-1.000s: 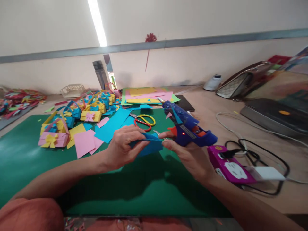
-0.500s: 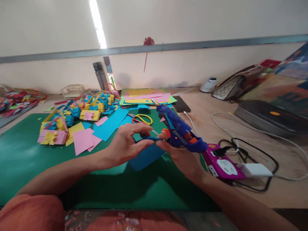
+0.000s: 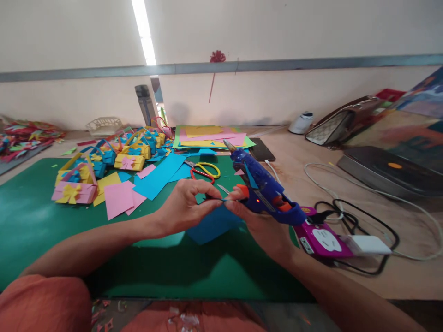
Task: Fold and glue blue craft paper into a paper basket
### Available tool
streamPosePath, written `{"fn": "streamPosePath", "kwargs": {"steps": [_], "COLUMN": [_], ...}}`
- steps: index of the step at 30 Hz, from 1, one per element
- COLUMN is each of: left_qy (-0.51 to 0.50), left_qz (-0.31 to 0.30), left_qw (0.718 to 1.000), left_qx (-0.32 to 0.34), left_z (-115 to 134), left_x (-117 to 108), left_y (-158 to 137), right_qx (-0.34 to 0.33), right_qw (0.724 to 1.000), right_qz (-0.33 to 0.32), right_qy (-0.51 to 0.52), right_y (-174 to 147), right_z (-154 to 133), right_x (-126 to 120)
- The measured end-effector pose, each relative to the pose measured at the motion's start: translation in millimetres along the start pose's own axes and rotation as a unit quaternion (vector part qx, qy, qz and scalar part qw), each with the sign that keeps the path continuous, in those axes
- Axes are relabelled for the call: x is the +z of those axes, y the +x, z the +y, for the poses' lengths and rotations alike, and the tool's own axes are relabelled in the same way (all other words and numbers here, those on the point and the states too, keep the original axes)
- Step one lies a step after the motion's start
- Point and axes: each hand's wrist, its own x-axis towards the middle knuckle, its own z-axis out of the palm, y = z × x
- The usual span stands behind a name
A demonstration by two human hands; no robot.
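Observation:
My left hand (image 3: 183, 206) is closed in a pinch on a thin piece of folded blue paper (image 3: 224, 200), seen nearly edge-on. My right hand (image 3: 266, 233) holds a blue glue gun (image 3: 260, 186) with an orange trigger, its nozzle angled up and away and a small red light glowing. The right thumb and a fingertip also meet the same paper, close to the left fingertips. Beneath both hands shows a larger blue paper (image 3: 214, 226). Just beyond the hands lie scissors (image 3: 207, 171) with red and yellow handles, and a pointed metal blade (image 3: 223, 189).
Small paper baskets (image 3: 74, 191) with bows stand at left on the green mat (image 3: 138, 272), beside loose pink sheets (image 3: 118, 201). Stacked coloured paper (image 3: 214, 133) lies behind. A purple power strip (image 3: 321, 237), cables, a phone (image 3: 262, 150) and a dark case (image 3: 391, 170) occupy the right.
The blue paper between my fingertips now shows less, and my fingertips are closer together. The glue gun has shifted slightly right and down.

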Motion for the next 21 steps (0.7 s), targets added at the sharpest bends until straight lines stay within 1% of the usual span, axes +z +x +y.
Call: {"fn": "streamPosePath", "kwargs": {"steps": [4,7,12,21], "left_qy": [-0.03,-0.042,-0.049,-0.027], "left_qz": [-0.01,-0.001,-0.004,-0.011], "left_qw": [0.998,0.997,0.997,0.999], "left_qx": [-0.053,-0.072,-0.058,-0.033], "left_z": [-1.7,-3.7,-5.1,-4.3], "left_x": [1.9,4.1,5.6,5.7], "left_y": [0.2,0.1,-0.2,-1.3], "right_qx": [-0.016,-0.017,-0.004,-0.001], "right_qw": [1.0,1.0,0.999,0.999], "right_qz": [0.001,-0.002,-0.009,0.004], "right_qy": [-0.009,-0.026,-0.031,-0.042], "right_y": [-1.0,-0.8,-0.8,-3.0], "right_z": [0.0,-0.7,1.0,1.6], "right_x": [-1.9,-3.1,-2.8,-1.5]}}
